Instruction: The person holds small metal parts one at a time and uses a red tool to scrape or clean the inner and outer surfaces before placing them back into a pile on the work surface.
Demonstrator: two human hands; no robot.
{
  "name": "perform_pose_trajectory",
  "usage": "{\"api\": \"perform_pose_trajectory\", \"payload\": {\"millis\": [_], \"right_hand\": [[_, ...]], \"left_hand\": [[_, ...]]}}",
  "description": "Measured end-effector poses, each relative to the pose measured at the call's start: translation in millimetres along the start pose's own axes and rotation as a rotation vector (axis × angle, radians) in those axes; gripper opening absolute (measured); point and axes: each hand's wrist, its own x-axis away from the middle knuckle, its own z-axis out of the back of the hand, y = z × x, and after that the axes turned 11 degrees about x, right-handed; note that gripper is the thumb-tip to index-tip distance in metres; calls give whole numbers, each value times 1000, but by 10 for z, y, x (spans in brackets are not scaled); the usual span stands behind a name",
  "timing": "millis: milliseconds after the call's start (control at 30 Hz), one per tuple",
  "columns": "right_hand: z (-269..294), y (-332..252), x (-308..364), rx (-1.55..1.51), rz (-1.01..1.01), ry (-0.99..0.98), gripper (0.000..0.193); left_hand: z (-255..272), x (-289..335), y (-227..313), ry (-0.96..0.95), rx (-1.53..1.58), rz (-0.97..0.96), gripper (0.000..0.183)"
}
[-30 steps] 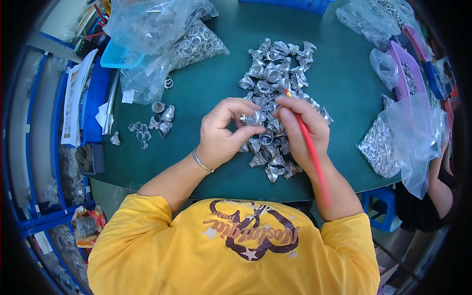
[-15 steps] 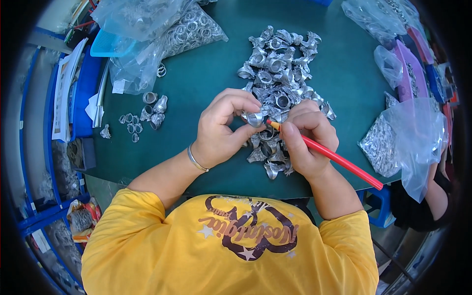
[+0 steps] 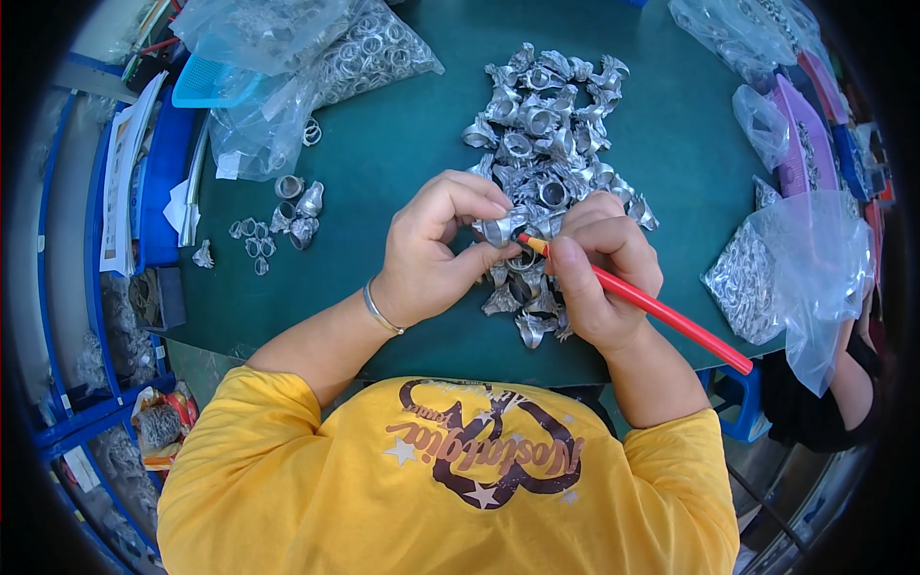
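Silver fitting [image 3: 505, 228] pinched in left hand [image 3: 436, 251], mostly hidden; right hand [image 3: 599, 278] fisted round red rod [image 3: 652, 309], tip obscured.

Left hand [image 3: 436, 249] pinches silver metal fitting [image 3: 505, 227]; right hand [image 3: 599, 273] holds red rod [image 3: 661, 311], tip at fitting, above fitting pile [image 3: 546, 144] on green surface [image 3: 383, 163].

A pile of metal parts [image 3: 546, 134] lies on the surface [image 3: 402, 163] beyond both hands. The left hand [image 3: 436, 254] and right hand [image 3: 599, 278] meet at its near edge around one metal piece [image 3: 505, 227]. A smaller cluster of parts [image 3: 278, 220] sits to the left, with plastic bags [image 3: 287, 67] behind it. More bags [image 3: 795, 278] lie at the right edge.
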Motion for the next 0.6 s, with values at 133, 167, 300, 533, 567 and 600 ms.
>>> {"api": "perform_pose_trajectory", "payload": {"millis": [133,167,300,533,567,600], "right_hand": [[-30,-3,7,5,13,-21,15],[-32,-1,9,7,13,-18,16],[-51,0,6,4,5,7,16],[-42,-6,-12,84,-28,-25,15],[-30,8,-16,106,-31,-17,15],[-29,18,-17,126,-33,-9,15]], "left_hand": [[21,-29,51,-16,-252,-75,32],[20,-32,55,-18,-309,-99,31],[8,-33,56,-30,-336,-115,31],[46,-15,78,-93,-352,-86,33],[53,-7,76,-118,-327,-55,35],[51,-6,76,-118,-328,-55,35]]}}
